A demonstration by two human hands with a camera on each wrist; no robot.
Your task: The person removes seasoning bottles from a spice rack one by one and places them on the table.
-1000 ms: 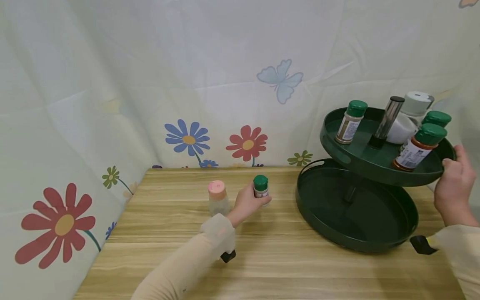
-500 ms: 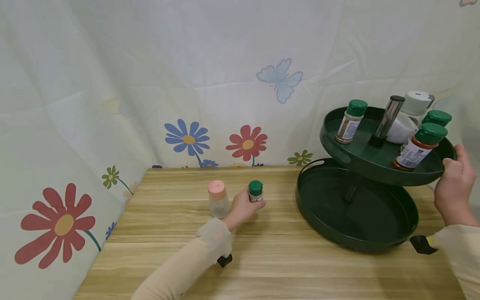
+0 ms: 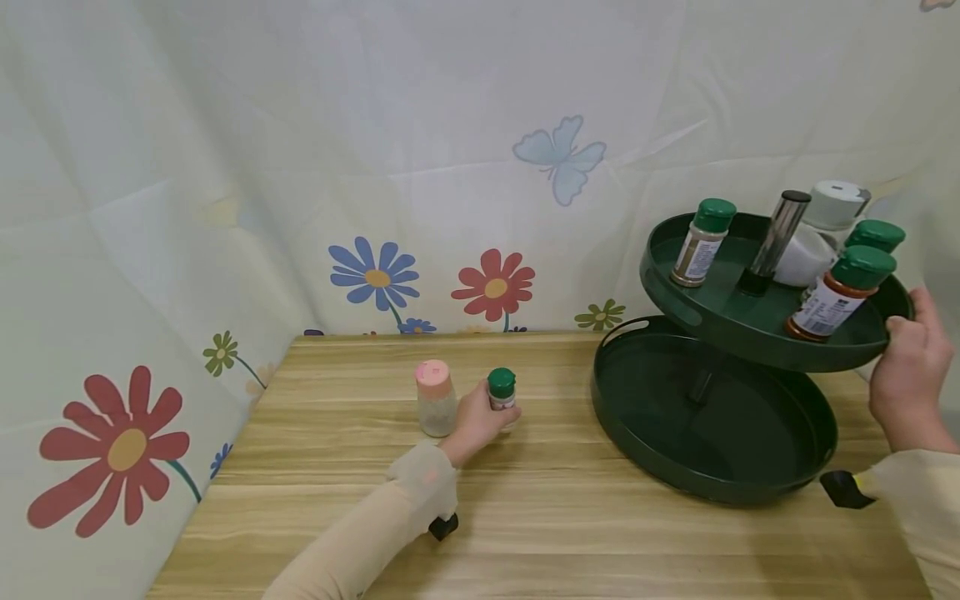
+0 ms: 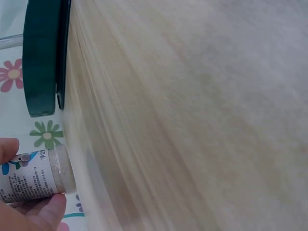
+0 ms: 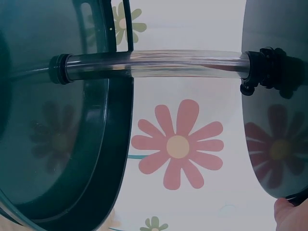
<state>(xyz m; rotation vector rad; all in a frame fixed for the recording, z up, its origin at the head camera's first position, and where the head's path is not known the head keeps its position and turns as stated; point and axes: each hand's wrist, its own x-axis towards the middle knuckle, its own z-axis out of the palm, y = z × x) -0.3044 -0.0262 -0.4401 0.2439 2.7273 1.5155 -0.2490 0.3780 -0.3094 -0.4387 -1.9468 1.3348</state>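
Near the middle of the table, my left hand [image 3: 472, 422] grips a small spice jar [image 3: 502, 384] by its side, green cap up. In the left wrist view the spice jar [image 4: 32, 176] shows a printed white label, and its base is close over the wood. Just left of that hand stands a clear shaker [image 3: 436, 402] with a pink cap. My right hand [image 3: 910, 365] holds the right rim of the upper tray [image 3: 678, 310] of a dark green two-tier rack, thumb over the edge; the right wrist view shows the thumb [image 5: 292, 215] at that rim.
On the upper tray are a brown-filled jar [image 3: 697, 243], a red-filled jar [image 3: 831, 304], another green-capped jar [image 3: 874, 236] and a white-capped container [image 3: 832, 208] around the metal post [image 3: 780, 237]. The lower tray [image 3: 705, 450] rests on the table [image 3: 540, 533]. A flowered curtain [image 3: 450, 167] hangs behind.
My left hand has moved the green-capped jar leftward and slightly nearer, toward the pink-capped shaker. The right hand and the rack have stayed in place.
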